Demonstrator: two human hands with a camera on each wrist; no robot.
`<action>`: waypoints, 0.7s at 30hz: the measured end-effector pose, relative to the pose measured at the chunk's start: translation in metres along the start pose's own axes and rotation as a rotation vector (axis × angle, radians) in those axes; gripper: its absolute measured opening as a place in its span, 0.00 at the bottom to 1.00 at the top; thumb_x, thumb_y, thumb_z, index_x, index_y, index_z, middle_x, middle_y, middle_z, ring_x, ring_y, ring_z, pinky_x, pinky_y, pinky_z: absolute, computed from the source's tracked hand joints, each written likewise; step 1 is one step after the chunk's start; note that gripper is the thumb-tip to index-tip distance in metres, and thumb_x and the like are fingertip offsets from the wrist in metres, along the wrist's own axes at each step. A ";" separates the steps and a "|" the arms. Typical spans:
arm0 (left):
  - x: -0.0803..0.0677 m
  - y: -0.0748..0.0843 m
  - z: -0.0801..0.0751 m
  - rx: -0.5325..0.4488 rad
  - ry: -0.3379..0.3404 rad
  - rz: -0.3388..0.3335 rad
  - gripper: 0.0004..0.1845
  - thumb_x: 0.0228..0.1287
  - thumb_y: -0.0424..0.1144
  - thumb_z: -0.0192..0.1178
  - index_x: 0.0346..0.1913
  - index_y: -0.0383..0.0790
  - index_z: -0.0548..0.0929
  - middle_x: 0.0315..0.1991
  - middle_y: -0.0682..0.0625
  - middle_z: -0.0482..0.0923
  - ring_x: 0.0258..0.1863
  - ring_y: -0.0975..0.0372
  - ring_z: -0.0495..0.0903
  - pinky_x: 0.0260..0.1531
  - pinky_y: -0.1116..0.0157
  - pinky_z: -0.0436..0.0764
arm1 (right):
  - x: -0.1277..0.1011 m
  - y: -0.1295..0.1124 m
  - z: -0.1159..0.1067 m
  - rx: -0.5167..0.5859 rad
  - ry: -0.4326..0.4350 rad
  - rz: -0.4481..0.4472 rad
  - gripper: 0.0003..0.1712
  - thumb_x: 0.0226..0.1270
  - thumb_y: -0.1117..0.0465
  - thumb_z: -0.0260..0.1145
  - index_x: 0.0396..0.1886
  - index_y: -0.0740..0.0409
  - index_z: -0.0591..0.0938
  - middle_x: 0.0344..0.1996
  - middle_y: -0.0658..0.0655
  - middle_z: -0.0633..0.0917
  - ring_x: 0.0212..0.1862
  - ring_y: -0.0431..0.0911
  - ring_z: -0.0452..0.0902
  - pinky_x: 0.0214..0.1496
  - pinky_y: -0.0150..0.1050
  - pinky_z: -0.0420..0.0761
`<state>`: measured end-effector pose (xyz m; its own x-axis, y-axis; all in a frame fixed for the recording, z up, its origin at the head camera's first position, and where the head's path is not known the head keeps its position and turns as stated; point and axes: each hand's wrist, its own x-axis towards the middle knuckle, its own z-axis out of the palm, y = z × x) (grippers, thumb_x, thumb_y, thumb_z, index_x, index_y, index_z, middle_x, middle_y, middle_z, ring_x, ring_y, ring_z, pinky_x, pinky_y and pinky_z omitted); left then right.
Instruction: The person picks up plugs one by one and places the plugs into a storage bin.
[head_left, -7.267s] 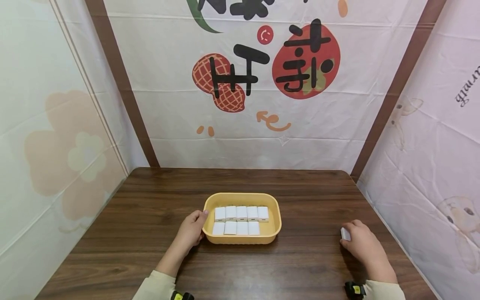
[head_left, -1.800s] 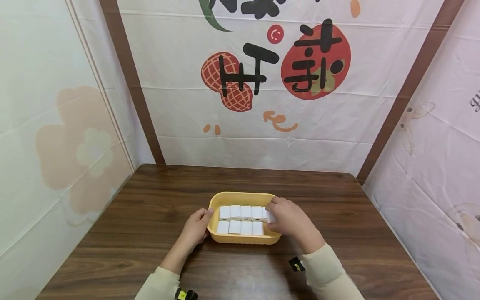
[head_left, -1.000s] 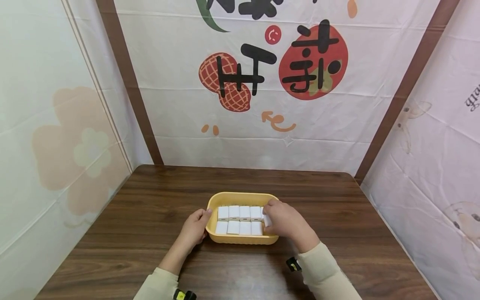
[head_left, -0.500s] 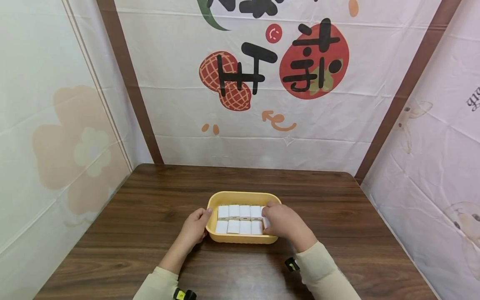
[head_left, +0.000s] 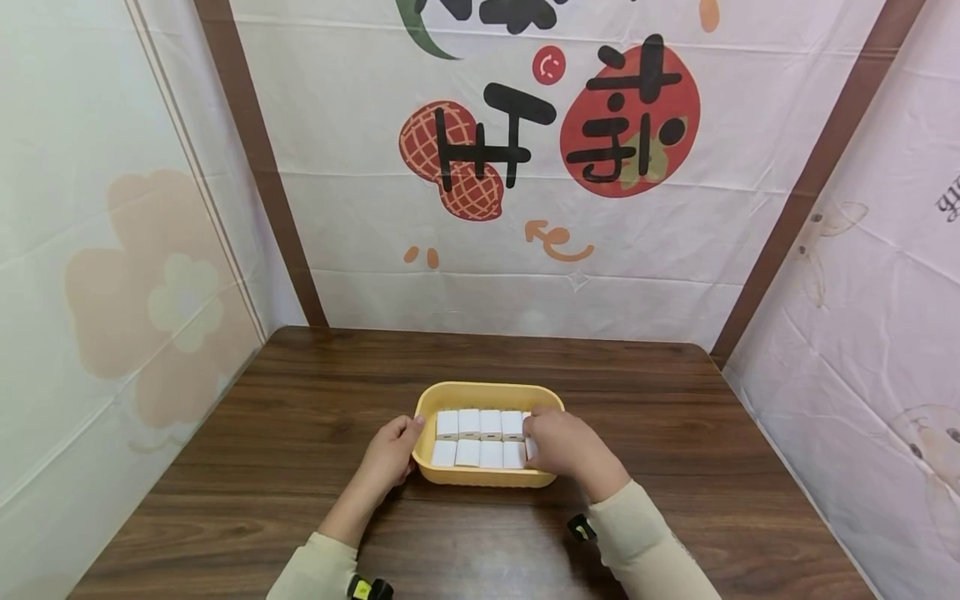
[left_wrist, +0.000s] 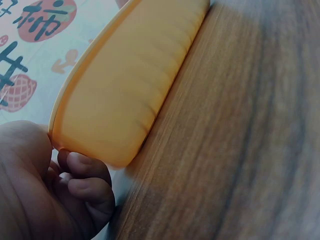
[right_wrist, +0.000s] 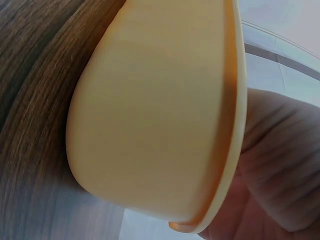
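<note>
A yellow plastic tray (head_left: 486, 477) holds two rows of small white charger blocks (head_left: 468, 422), several showing a dark port slot in the end. My left hand (head_left: 388, 454) grips the tray's left end, thumb over the rim and fingers curled beneath it, as the left wrist view shows. Reaching over the right end, my right hand (head_left: 566, 446) pinches a white charger (head_left: 531, 449) at the right end of the near row. Its fingertips are mostly hidden in the head view, and the tray wall (right_wrist: 155, 110) covers them in the right wrist view.
The tray stands on a dark wood-grain table (head_left: 337, 383). Printed white cloth walls (head_left: 525, 292) rise behind it and on both sides. Each wrist wears a black strap, such as the left strap (head_left: 369, 589).
My right hand has brought a charger from the table's right side into the tray. Lately it has lowered slightly toward the near row's right end. The left hand keeps its grip.
</note>
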<state>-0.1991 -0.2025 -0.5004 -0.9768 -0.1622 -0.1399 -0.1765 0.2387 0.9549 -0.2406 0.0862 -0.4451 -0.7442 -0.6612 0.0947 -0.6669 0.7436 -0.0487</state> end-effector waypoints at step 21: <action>-0.001 0.002 0.000 0.009 0.002 0.002 0.24 0.81 0.55 0.50 0.38 0.34 0.75 0.15 0.49 0.67 0.13 0.60 0.66 0.10 0.69 0.63 | 0.002 -0.001 0.002 0.031 -0.077 0.042 0.11 0.56 0.64 0.74 0.21 0.49 0.80 0.25 0.47 0.73 0.27 0.41 0.65 0.28 0.37 0.69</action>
<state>-0.1981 -0.2016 -0.4982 -0.9769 -0.1635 -0.1373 -0.1754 0.2474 0.9529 -0.2415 0.0834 -0.4471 -0.7715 -0.6360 0.0154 -0.6349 0.7682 -0.0820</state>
